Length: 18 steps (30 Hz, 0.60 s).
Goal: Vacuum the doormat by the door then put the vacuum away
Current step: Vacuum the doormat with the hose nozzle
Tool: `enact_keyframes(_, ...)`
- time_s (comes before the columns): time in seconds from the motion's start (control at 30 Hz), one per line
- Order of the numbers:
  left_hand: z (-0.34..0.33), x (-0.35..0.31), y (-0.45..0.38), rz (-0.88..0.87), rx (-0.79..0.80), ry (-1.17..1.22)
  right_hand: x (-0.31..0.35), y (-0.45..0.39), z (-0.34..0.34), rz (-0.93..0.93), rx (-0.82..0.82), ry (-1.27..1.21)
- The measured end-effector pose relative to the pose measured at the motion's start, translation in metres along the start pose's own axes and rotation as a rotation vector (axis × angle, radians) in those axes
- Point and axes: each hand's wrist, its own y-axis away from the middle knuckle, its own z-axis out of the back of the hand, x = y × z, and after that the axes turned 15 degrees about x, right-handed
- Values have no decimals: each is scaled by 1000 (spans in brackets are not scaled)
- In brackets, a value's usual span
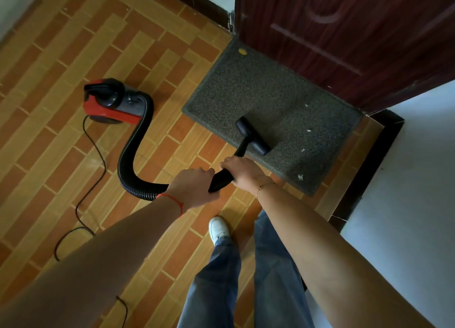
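A dark grey doormat lies on the tiled floor in front of a dark red door. The black brush nozzle of the vacuum rests on the mat's near middle. Small white scraps dot the mat's right side, and a yellow spot sits at its far corner. My right hand grips the black wand just behind the nozzle. My left hand grips the ribbed black hose a little further back. The red and black vacuum body stands on the floor to the left.
A thin black power cord snakes across the orange tiled floor at the left. White walls with a dark skirting board close in on the right. My legs in blue jeans and a white shoe stand below the hands.
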Motion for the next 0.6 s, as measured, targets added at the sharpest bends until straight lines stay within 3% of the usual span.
enact_keyframes(0.27, -18, 11, 22, 18, -20, -43, 28, 2, -12, -7, -3, -10)
enact_keyframes(0.6, -5, -6, 0, -7, -40, -51, -2, 7, -10, -29, -64, -44)
